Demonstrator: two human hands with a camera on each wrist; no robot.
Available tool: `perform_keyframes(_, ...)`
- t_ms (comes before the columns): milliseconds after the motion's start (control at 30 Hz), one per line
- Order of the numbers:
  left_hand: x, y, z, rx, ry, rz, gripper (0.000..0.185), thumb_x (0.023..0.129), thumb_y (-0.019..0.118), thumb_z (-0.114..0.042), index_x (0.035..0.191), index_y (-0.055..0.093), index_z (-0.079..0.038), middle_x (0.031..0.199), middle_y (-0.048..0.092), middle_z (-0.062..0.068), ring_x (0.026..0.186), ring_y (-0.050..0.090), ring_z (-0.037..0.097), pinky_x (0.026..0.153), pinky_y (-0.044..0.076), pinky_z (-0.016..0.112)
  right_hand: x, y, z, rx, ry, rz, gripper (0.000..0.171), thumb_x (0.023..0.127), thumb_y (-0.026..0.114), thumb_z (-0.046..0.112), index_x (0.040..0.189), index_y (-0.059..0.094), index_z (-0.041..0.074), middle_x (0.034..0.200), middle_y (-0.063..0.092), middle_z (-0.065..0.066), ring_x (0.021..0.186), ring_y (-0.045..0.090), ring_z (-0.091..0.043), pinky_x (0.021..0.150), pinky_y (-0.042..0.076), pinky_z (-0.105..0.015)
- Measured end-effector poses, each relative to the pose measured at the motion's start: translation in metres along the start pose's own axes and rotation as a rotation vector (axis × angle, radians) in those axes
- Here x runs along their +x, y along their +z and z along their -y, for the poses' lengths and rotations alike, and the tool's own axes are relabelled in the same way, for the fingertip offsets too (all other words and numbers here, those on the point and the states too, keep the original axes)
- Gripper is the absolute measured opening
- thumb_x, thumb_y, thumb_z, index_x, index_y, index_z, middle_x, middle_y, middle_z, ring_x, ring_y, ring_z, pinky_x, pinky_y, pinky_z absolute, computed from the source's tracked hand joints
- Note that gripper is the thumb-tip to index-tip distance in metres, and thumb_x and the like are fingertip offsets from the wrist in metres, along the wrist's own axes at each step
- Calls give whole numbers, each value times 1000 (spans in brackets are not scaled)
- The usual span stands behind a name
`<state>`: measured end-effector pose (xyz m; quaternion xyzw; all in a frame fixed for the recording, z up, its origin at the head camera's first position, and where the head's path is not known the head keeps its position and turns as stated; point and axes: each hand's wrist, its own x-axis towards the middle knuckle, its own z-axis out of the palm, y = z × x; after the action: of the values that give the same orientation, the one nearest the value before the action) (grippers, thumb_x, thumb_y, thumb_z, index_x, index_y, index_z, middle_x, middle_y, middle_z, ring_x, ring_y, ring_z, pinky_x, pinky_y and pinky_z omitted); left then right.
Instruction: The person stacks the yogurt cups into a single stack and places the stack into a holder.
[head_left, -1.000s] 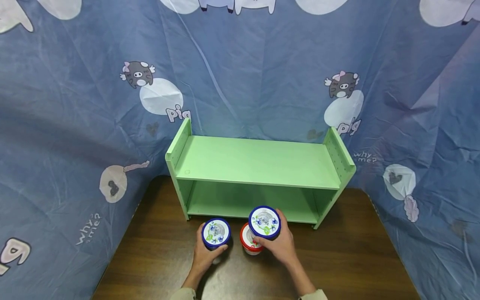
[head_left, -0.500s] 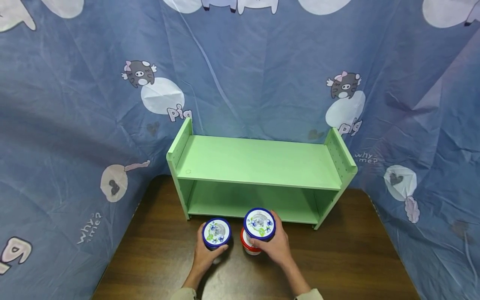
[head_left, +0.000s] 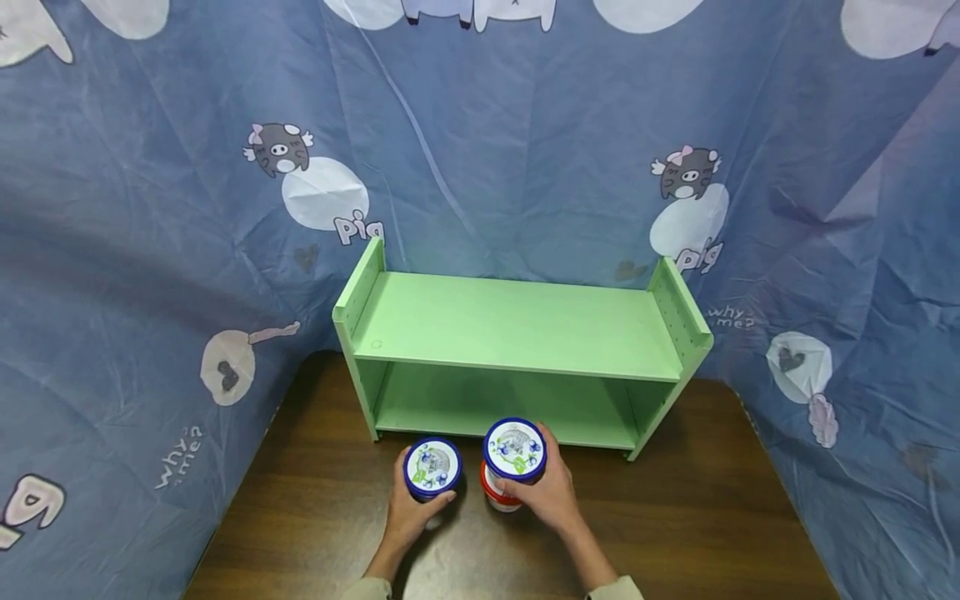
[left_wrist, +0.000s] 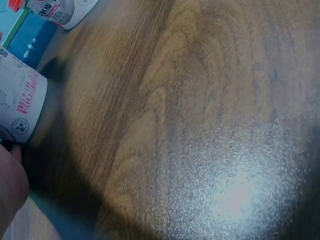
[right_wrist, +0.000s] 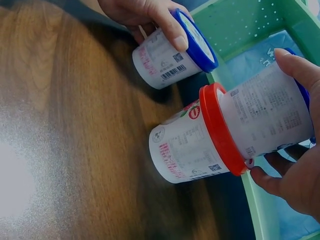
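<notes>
1. Nearest you, your left hand (head_left: 411,510) is wrapped round the left blue-lidded tub (head_left: 432,467), fingers curled on its wall just under the lid. The tub stands on the wooden table (head_left: 697,517), near its front and left of centre.
2. Just to the right, your right hand (head_left: 551,493) is clamped on the right blue-lidded tub (head_left: 514,449), thumb and fingers curled round its side. The right wrist view shows this tub sitting on the lid of the red-lidded tub (right_wrist: 186,152); whether its full weight rests there I cannot tell.
3. The red-lidded tub stands on the table below it, close beside the left tub but apart from it.
4. Handling, as a judgement: these look like thin-walled plastic or paper tubs with snap-on lids, light to moderate in weight, stiff enough at the rim but likely to dent if you squeeze mid-wall. The printed sides look smooth, so they may be slippery.
5. Take hold high on the wall, right below the lid rim, where the tub is stiffest, and keep it upright.
6. Farther back, the green shelf (head_left: 517,325) stands against the blue patterned cloth (head_left: 150,208).
</notes>
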<state>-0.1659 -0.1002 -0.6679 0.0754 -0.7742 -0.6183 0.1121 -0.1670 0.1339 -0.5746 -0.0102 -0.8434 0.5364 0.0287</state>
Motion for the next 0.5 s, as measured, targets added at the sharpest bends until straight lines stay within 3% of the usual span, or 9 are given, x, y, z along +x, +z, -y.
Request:
perform_keyframes(133,-1,0,-1,-47,-8,-2,109,58,91,-6,148,30,-7,145,48,16,126,46,19,104,32,17,0,1,-3,10,-9,15,108,61,91,35,149,30,19,135,56,-13,121,56,-31,100,46,-51)
perform_keyframes(267,1,-3,2,-55,-34,20,110,59,92,-10,150,30,-12,148,45,11,128,43,14,104,30,14,1,2,-5,13,-17,16,108,61,91,35,149,30,19,135,56,-14,120,56,-31,99,46,-51)
perform_keyframes(500,-6,-14,-34,-89,-54,43,107,58,90,-4,148,32,-7,146,46,18,130,43,26,102,32,17,1,1,-7,18,-20,9,107,61,91,35,148,31,21,134,57,-13,120,56,-31,99,45,-50)
